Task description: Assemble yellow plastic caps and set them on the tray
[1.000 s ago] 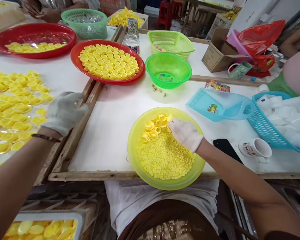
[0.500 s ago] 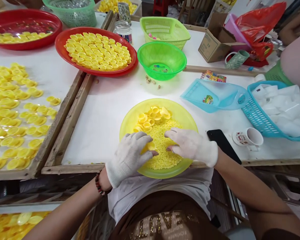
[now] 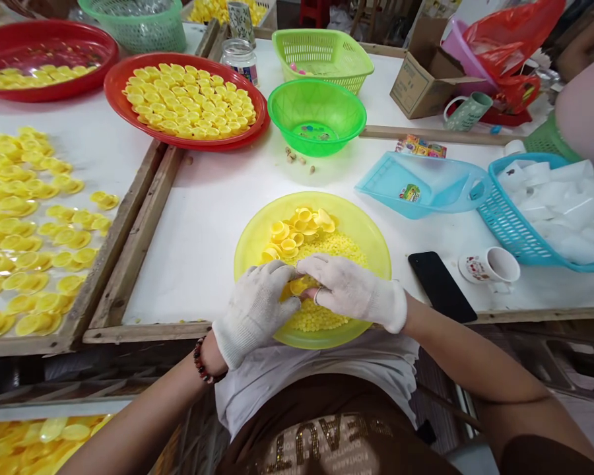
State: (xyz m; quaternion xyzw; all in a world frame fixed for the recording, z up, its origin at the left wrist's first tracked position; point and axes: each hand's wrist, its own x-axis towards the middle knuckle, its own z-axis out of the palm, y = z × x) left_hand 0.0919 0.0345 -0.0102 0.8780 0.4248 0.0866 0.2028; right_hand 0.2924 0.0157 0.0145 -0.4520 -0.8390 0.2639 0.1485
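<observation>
A yellow bowl (image 3: 250, 237) rests at the table's front edge, with small yellow pellets (image 3: 321, 320) and a cluster of little yellow cups (image 3: 297, 231) in it. My left hand (image 3: 260, 303), in a white glove with bare fingertips, is closed on one yellow cup (image 3: 299, 285) above the pellets. Against the same cup lies my right hand (image 3: 346, 287), gloved alike, with curled fingers meeting the left ones. The fingers partly hide the cup. A ring shows on the right hand.
Red trays (image 3: 262, 132) of yellow cups stand at the back left. Behind the yellow bowl are a green bowl (image 3: 317, 142) and a blue scoop (image 3: 426, 188). On the right are a phone (image 3: 440, 287), a mug (image 3: 488, 267) and a blue basket (image 3: 529, 234) of white pieces.
My right hand has moved left from over the pellets to the cup, and its fingers have closed in beside the left ones. The left hand stays around the cup.
</observation>
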